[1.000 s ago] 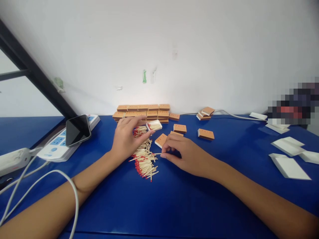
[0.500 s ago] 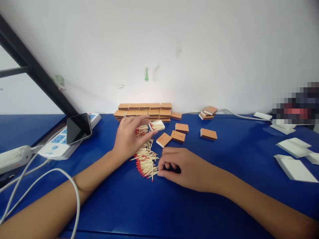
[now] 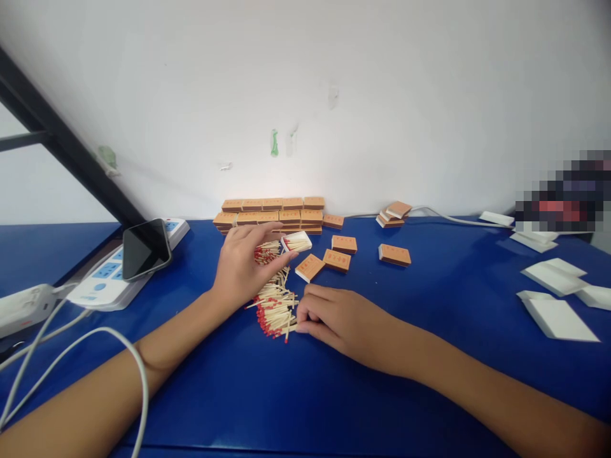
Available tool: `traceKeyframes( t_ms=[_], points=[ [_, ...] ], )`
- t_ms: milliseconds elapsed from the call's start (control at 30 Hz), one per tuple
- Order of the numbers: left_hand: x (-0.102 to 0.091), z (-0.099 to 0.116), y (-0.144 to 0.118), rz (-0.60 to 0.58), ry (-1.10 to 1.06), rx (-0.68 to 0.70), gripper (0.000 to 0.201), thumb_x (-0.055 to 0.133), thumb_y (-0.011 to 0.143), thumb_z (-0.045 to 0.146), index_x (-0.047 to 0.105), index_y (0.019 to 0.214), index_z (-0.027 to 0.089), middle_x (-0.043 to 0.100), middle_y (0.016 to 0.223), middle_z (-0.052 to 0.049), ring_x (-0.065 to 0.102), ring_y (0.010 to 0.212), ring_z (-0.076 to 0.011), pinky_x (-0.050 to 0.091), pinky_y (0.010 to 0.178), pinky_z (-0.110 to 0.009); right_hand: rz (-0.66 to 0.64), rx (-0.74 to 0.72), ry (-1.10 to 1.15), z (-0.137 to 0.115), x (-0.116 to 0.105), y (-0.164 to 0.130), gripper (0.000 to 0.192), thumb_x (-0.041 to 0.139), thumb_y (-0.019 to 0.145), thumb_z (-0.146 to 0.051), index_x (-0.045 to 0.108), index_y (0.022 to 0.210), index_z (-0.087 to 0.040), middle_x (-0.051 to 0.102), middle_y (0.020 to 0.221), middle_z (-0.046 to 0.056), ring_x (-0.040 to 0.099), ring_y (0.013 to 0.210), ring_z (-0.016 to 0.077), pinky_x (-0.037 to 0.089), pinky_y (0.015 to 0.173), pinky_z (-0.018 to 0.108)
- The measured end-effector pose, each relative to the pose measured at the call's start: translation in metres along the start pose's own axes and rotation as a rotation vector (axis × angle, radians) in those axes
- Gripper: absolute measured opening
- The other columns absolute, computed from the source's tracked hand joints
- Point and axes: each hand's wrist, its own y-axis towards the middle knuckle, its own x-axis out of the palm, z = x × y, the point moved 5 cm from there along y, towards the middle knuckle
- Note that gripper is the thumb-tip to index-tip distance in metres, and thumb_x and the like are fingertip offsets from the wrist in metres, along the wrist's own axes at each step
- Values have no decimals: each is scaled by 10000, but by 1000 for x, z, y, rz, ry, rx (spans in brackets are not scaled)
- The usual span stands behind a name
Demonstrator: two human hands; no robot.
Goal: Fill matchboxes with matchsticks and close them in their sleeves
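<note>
Between the thumb and fingers of my left hand (image 3: 241, 262) is a small white matchbox tray (image 3: 296, 241) partly filled with red-tipped matches. Below it a loose heap of matches (image 3: 277, 312) spreads over the blue table, heads mostly toward the left. At the heap's right edge, my right hand (image 3: 329, 316) is closed in a pinch on the ends of matches; how many is hidden by the fingers. Just beyond my hands lie a few closed orange matchboxes (image 3: 337, 260).
Rows of stacked matchboxes (image 3: 267, 217) stand against the wall, with a smaller stack (image 3: 395, 213) to their right. White paper trays (image 3: 561, 316) lie at the far right. On the left are a power strip (image 3: 102, 283), a phone (image 3: 147, 249) and looping white cables (image 3: 138, 362).
My right hand's fingers have closed more tightly at the edge of the match heap. My left hand keeps its hold on the tray. The whole view has shifted slightly.
</note>
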Motion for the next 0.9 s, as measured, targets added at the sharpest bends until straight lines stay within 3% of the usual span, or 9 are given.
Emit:
traceKeyframes(
  t_ms=[167, 467, 700, 900],
  points=[
    [0, 1, 0, 4, -8, 6, 482, 842, 872, 414, 622, 1275, 269, 809, 1074, 1, 738, 1081, -241, 491, 971, -409, -43, 139, -91, 19, -8, 2, 148, 576, 1056, -230, 602, 914, -196, 667, 959, 18, 617, 762, 157, 432, 665, 298],
    [-2, 1, 1, -3, -6, 12, 482, 844, 871, 408, 620, 1274, 269, 809, 1078, -2, 734, 1086, -248, 490, 964, -416, -109, 212, -72, 45, -40, -8, 248, 464, 1073, -333, 567, 876, -225, 689, 915, 44, 598, 738, 192, 420, 645, 325],
    [1, 3, 0, -12, -17, 22, 494, 857, 855, 421, 628, 1265, 268, 808, 1087, -8, 737, 1079, -246, 500, 965, -416, -30, 203, -60, 58, -70, -11, 293, 401, 1074, -397, 578, 902, -238, 670, 937, 61, 599, 820, 221, 447, 724, 352],
    [4, 6, -1, -65, -46, 63, 489, 836, 874, 430, 627, 1283, 264, 808, 1071, -11, 730, 1075, -244, 505, 972, -409, 63, 152, -22, 58, -75, -7, 303, 392, 1092, -404, 528, 886, -230, 619, 924, 41, 555, 825, 199, 425, 761, 336]
  ],
)
